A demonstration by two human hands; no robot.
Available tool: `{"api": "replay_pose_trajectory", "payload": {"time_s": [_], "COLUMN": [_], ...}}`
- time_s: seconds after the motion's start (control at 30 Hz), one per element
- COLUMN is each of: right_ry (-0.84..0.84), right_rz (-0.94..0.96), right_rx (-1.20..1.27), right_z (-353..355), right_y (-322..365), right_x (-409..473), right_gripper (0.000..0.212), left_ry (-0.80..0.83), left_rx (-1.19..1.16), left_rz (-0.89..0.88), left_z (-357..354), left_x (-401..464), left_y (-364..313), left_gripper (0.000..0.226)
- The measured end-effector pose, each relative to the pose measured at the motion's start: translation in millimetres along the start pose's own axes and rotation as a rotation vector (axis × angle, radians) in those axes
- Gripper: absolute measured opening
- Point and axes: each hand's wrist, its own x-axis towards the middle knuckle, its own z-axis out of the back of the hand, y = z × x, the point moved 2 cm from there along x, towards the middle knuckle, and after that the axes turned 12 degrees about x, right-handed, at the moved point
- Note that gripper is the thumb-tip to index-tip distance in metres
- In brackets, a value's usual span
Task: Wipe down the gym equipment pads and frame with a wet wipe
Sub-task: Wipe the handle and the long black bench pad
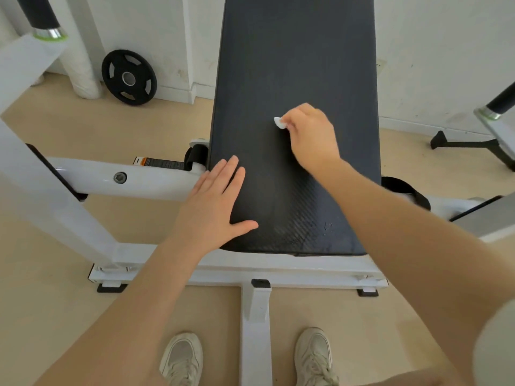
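A long black bench pad (295, 65) runs away from me down the middle of the head view, on a white metal frame (156, 179). My right hand (312, 135) presses a small folded white wet wipe (279, 123) onto the middle of the pad; only the wipe's left tip shows past my fingers. My left hand (214, 207) lies flat with fingers spread on the pad's near left corner. A few wet specks show near the pad's front right edge.
A black weight plate (128, 77) leans on the white wall at back left. Black bar grips stick in at top left (41, 12) and right (504, 100). The frame's floor bar (255, 324) runs between my two shoes (182, 358).
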Motion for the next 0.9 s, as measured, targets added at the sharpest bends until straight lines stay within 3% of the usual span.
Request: {"api": "replay_pose_trajectory", "payload": {"time_s": [0.17,0.27,0.33,0.43,0.5,0.57,0.67,0.8,0.9], "right_ry": [0.044,0.134,0.234,0.334,0.295,0.141,-0.041,0.041,0.087], "right_rz": [0.146,0.253,0.279,0.354,0.321,0.241,0.086,-0.007,0.034], "right_rx": [0.147,0.137,0.16,0.21,0.248,0.257,0.18,0.037,0.05], "right_z": [-12.2,-16.1,-17.9,-7.0,7.3,23.2,36.2,17.0,1.0], "right_y": [18.4,26.3,30.2,32.9,28.1,18.7,3.2,-21.9,-17.8], "right_x": [-63.1,-109.7,-140.3,-160.6,-144.1,-106.1,-38.0,12.5,-3.9], "right_gripper": [0.031,0.003,0.024,0.026,0.023,0.018,0.039,0.022,0.02], "left_ry": [0.018,0.038,0.051,0.033,0.035,0.072,0.157,0.224,0.22], "left_rx": [0.001,0.0,-0.011,-0.062,-0.045,0.0,0.138,0.206,0.205], "left_rz": [-0.011,-0.007,-0.002,0.017,-0.004,-0.032,-0.034,-0.005,-0.008], "left_z": [0.7,2.2,4.8,9.8,12.9,16.7,21.1,18.0,16.3], "left_x": [0.3,-0.8,-2.2,-2.3,0.8,8.4,28.0,39.5,38.0], "left_y": [-0.9,-3.4,-6.0,-11.9,-17.2,-23.7,-28.6,-28.8,-28.8], "left_gripper": [0.096,0.094,0.089,0.077,0.078,0.09,0.117,0.127,0.127]}}
